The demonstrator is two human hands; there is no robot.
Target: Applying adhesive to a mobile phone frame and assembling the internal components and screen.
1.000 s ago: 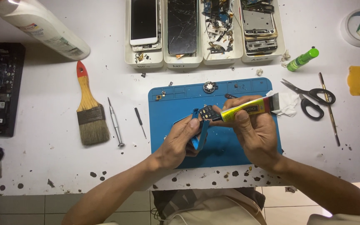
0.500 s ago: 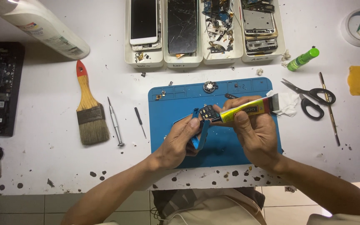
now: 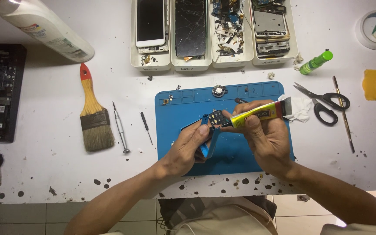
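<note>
Four white trays at the desk's far edge hold cracked phones and parts. Left hand grips a small dark part; right hand grips a yellow tube over the blue mat.

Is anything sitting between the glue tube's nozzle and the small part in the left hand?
Nothing visible. The glue tube in the right hand has its nozzle right at the small dark part held by the left hand.

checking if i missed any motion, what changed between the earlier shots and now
Almost nothing. The right hand still grips the yellow glue tube, its tip at the small dark part that the left hand holds over the blue mat; nothing was taken or let go. Brush, scissors and trays stayed put.
</note>
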